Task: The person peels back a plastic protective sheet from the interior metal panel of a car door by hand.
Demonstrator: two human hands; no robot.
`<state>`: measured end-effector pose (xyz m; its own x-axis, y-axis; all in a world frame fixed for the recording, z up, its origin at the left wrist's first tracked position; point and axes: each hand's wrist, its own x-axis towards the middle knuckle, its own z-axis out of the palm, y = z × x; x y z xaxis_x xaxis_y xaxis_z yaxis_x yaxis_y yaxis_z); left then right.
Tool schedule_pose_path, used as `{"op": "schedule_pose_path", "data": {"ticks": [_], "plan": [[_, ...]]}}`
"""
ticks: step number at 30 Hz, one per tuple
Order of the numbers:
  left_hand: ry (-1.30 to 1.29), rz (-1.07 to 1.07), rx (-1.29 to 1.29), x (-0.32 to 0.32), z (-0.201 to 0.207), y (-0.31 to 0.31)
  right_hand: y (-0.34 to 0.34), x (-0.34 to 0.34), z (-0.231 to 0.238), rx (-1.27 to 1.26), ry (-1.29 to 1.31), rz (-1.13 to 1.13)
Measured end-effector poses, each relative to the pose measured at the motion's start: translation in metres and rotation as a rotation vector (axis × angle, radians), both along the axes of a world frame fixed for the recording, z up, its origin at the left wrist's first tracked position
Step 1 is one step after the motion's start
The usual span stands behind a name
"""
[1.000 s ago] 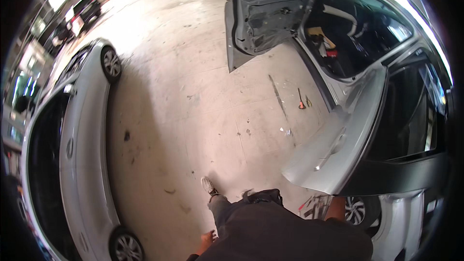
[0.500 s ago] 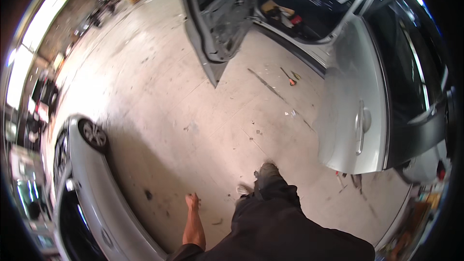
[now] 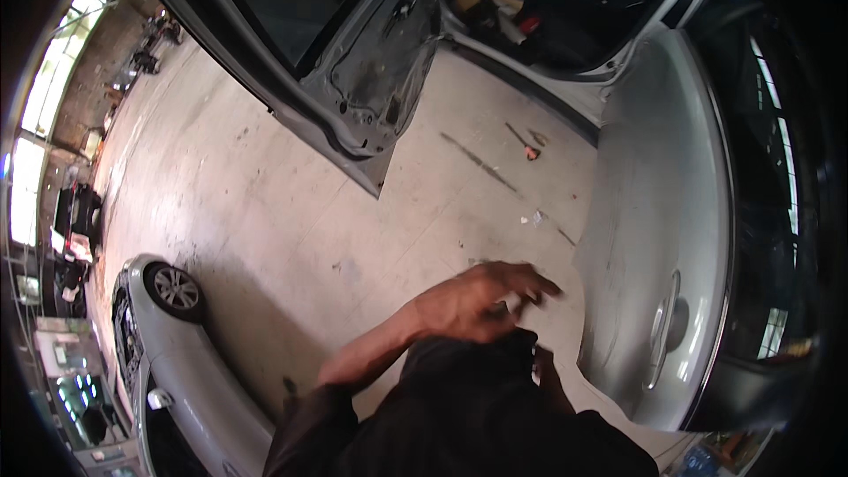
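My left hand reaches across in front of my dark clothing, above the floor. Its fingers are apart and slightly blurred, and I see nothing clearly held in them. A bit of skin that looks like my right hand shows beside my clothing; its fingers are hidden. Nearest on the right is a silver car door with a pull handle. Farther ahead stands another grey car door, swung wide with its inner panel bare.
An orange-handled tool and small scraps lie on the concrete floor. Loose items sit inside the car's doorway. A second silver car stands at the lower left. Motorbikes line the far left wall.
My left hand has swung from beside my left hip up and rightward across my front. The car doors now appear closer and larger. Skin has appeared at my right side.
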<state>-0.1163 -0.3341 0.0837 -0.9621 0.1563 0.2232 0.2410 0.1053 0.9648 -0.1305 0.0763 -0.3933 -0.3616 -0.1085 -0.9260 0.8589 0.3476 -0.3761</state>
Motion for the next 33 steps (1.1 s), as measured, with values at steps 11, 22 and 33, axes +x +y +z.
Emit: {"op": "schedule_pose_path", "data": {"ticks": [11,22,33], "plan": [[0.771,0.924,0.083,-0.076,0.146,-0.046,-0.258,-0.207,0.075,0.004,0.361,0.300],[-0.558,1.040,-0.112,-0.083,-0.068,-0.274,-0.498,-0.294,0.118,-0.180,0.896,0.536],[-0.244,2.341,0.502,-0.090,-0.170,-0.328,-0.719,-0.352,0.231,-0.937,0.971,1.319]]}}
